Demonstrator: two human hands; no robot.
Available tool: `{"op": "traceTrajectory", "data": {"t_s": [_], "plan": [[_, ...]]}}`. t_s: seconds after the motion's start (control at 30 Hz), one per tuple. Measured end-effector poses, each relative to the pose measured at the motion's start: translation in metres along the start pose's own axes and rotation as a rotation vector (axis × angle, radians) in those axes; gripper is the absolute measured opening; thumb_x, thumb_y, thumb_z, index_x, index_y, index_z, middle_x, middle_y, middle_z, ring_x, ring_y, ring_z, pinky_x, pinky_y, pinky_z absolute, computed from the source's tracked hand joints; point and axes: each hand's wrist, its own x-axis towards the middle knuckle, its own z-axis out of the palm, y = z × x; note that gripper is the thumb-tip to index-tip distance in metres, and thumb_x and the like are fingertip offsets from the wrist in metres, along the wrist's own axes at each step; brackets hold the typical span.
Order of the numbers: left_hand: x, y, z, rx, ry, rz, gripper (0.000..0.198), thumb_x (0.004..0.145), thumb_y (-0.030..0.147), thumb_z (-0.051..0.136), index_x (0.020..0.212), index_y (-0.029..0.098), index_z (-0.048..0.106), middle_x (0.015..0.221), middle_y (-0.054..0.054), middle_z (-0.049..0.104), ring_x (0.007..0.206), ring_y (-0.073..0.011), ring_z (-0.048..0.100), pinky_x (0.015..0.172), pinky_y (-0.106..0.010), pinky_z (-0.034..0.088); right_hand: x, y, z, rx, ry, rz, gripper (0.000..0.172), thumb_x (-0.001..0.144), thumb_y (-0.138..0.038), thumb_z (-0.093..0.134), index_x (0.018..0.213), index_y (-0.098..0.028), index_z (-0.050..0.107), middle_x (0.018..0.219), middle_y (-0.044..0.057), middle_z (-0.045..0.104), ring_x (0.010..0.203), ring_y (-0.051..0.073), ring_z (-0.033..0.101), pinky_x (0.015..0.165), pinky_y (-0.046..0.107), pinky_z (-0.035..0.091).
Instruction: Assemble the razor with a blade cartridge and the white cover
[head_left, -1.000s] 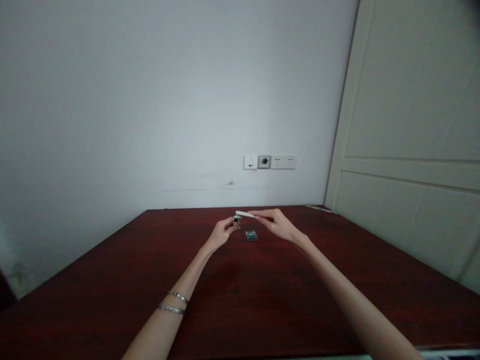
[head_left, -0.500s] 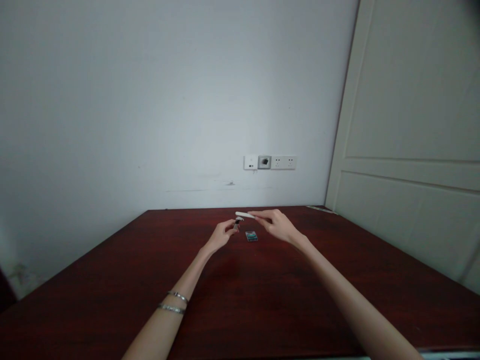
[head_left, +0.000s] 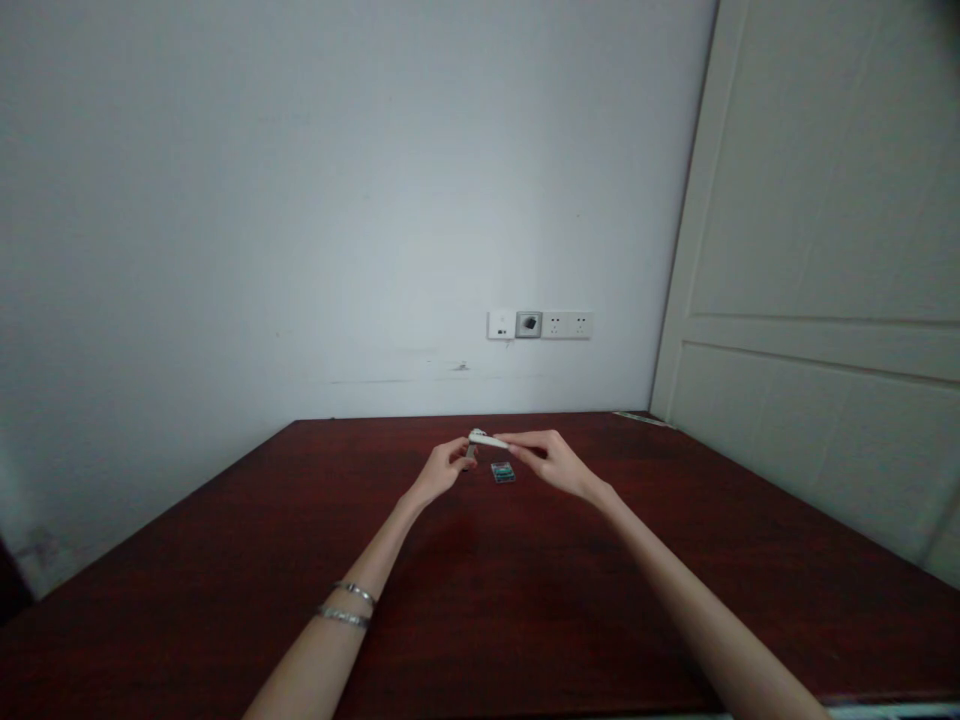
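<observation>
My left hand (head_left: 441, 470) is closed around a small razor-like tool (head_left: 470, 452), which stands upright with a grey handle and pale head. Its exact kind is too small to make out. Between the thumb and fingers of my right hand (head_left: 559, 464) is a slim white stick (head_left: 489, 441), pointing left. The stick's far end lies over the tool's head and partly covers it; whether they touch I cannot tell. On the table just below and between my hands rests a small clear case (head_left: 503, 472) with teal inside.
The dark red wooden table (head_left: 480, 600) reaches back to a white wall (head_left: 375, 200). Sockets and switches (head_left: 540, 325) are set low in that wall. A pale panelled door (head_left: 810, 300) stands along the right side. Two silver bracelets (head_left: 346, 604) circle my left forearm.
My right hand has lowered slightly, and the white stick's tip has come down over the tool's head. My left hand and the clear case have stayed in about the same place.
</observation>
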Motion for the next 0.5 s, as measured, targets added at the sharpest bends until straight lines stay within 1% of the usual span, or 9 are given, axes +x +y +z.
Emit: {"op": "traceTrajectory", "data": {"t_s": [0.07, 0.13, 0.2, 0.27, 0.3, 0.37, 0.43, 0.5], "plan": [[0.000, 0.003, 0.001, -0.025, -0.002, -0.015, 0.010, 0.070, 0.014, 0.053, 0.079, 0.014, 0.056, 0.068, 0.000, 0.060, 0.066, -0.0129, 0.057, 0.065, -0.024, 0.043, -0.001, 0.001, 0.005, 0.009, 0.119, 0.021, 0.034, 0.086, -0.036, 0.044, 0.112, -0.024, 0.062, 0.112, 0.003, 0.064, 0.100, 0.024, 0.059, 0.090, 0.041, 0.043], [0.000, 0.006, 0.002, -0.054, -0.002, -0.029, 0.008, 0.070, 0.015, 0.054, 0.078, 0.014, 0.054, 0.065, 0.000, 0.059, 0.063, -0.0127, 0.057, 0.063, -0.024, 0.044, -0.001, 0.004, 0.012, 0.023, 0.208, 0.063, 0.035, 0.085, -0.039, 0.044, 0.108, -0.021, 0.063, 0.104, 0.004, 0.066, 0.092, 0.022, 0.060, 0.084, 0.040, 0.046], [0.000, 0.007, 0.003, -0.076, 0.006, -0.036, 0.007, 0.071, 0.015, 0.054, 0.078, 0.014, 0.052, 0.063, 0.001, 0.059, 0.061, -0.0125, 0.058, 0.062, -0.024, 0.044, 0.000, 0.009, 0.020, 0.069, 0.264, 0.123, 0.035, 0.082, -0.043, 0.046, 0.098, -0.017, 0.064, 0.084, 0.005, 0.067, 0.075, 0.019, 0.060, 0.070, 0.034, 0.050], [0.000, 0.008, 0.004, -0.096, 0.016, -0.036, 0.008, 0.071, 0.016, 0.055, 0.077, 0.015, 0.051, 0.062, 0.001, 0.059, 0.060, -0.0125, 0.058, 0.062, -0.024, 0.044, 0.001, 0.014, 0.029, 0.188, 0.306, 0.188, 0.034, 0.079, -0.047, 0.049, 0.086, -0.016, 0.062, 0.064, 0.000, 0.059, 0.057, 0.013, 0.054, 0.052, 0.027, 0.047], [0.000, 0.009, 0.005, -0.106, 0.017, -0.037, 0.008, 0.071, 0.017, 0.055, 0.078, 0.015, 0.051, 0.063, 0.001, 0.059, 0.060, -0.0126, 0.059, 0.062, -0.025, 0.044, 0.002, 0.015, 0.032, 0.274, 0.311, 0.217, 0.033, 0.078, -0.048, 0.050, 0.082, -0.017, 0.059, 0.058, -0.002, 0.053, 0.050, 0.011, 0.048, 0.045, 0.023, 0.042], [0.000, 0.008, 0.005, -0.123, 0.017, -0.041, 0.010, 0.072, 0.019, 0.056, 0.078, 0.015, 0.050, 0.064, 0.000, 0.059, 0.059, -0.0129, 0.059, 0.062, -0.025, 0.045, 0.004, 0.015, 0.038, 0.454, 0.284, 0.269, 0.032, 0.077, -0.050, 0.051, 0.079, -0.018, 0.052, 0.051, -0.006, 0.045, 0.039, 0.006, 0.039, 0.035, 0.018, 0.031], [0.000, 0.008, 0.006, -0.127, 0.013, -0.045, 0.012, 0.072, 0.020, 0.057, 0.079, 0.014, 0.051, 0.064, 0.000, 0.059, 0.059, -0.0131, 0.059, 0.062, -0.025, 0.045, 0.007, 0.011, 0.043, 0.579, 0.216, 0.326, 0.031, 0.076, -0.050, 0.051, 0.078, -0.019, 0.047, 0.047, -0.009, 0.042, 0.034, 0.004, 0.032, 0.031, 0.016, 0.023], [0.000, 0.009, 0.007, -0.128, 0.007, -0.045, 0.014, 0.072, 0.022, 0.058, 0.081, 0.014, 0.051, 0.065, 0.000, 0.060, 0.059, -0.0133, 0.059, 0.062, -0.025, 0.045, 0.010, 0.006, 0.047, 0.651, 0.164, 0.386, 0.032, 0.075, -0.051, 0.052, 0.079, -0.020, 0.045, 0.044, -0.010, 0.040, 0.031, 0.004, 0.027, 0.029, 0.014, 0.018]]}}
